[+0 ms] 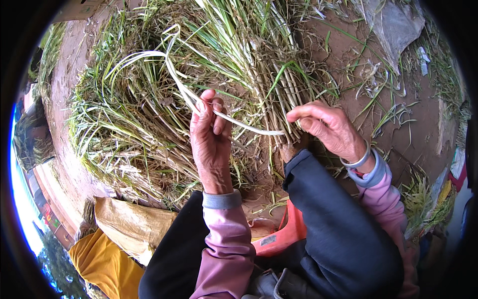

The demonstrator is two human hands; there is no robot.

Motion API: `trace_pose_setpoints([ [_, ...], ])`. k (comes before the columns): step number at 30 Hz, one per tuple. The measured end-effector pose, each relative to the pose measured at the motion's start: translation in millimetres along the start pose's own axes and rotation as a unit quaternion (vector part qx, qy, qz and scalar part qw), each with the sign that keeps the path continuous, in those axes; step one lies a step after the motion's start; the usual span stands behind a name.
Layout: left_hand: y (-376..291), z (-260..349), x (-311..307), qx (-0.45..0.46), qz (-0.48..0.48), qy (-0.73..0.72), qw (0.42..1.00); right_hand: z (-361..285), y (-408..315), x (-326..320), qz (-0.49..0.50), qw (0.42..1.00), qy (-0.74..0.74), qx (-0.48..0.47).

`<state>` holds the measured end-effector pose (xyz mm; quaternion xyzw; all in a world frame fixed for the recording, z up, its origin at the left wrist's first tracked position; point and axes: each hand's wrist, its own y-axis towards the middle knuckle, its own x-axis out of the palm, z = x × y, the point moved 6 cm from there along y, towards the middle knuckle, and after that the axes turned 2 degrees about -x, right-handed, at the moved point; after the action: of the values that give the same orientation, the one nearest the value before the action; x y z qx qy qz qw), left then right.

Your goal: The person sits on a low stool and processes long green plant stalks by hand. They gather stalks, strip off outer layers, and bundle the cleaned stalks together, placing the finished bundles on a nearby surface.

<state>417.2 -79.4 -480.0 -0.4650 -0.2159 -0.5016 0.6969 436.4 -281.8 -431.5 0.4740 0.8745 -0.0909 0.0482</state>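
Between the thumb and fingers of my left hand (211,127) are pale, peeled plant strips (175,74); their long loops curve up and to the left, and one flat end points right towards my other hand. My right hand (326,127) is raised a little beyond that end, thumb and forefinger slightly apart, with nothing seen between them. Behind and below both hands lies a thick bundle of cut green stalks (257,63), its stem ends close to my trouser leg. More cut stalks (138,123) spread in a heap on the left.
A red plastic stool (283,235) shows between my legs. At lower left are a tan woven sack (134,224) and a yellow cloth (108,261). A clear plastic sheet (396,26) lies at upper right, and loose leaves litter the earthen ground (422,123).
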Motion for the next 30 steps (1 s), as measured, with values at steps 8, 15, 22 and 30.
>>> trace_pose_setpoints([
  [8, 1, -6, 5, 0.016, -0.062, 0.02, 0.998, 25, 2, 69, -0.203, 0.901, 0.308, 0.229],
  [15, 1, -5, -2, -0.001, -0.083, 0.063, 0.995, 40, -9, 72, -0.193, 0.884, 0.342, 0.255],
  [22, 2, -10, -5, 0.025, -0.052, 0.133, 0.989, 40, -7, 75, -0.214, 0.899, 0.293, 0.244],
  [30, -4, -34, -2, -0.091, -0.082, -0.108, 0.987, 41, -8, 82, -0.234, 0.912, 0.251, 0.224],
])
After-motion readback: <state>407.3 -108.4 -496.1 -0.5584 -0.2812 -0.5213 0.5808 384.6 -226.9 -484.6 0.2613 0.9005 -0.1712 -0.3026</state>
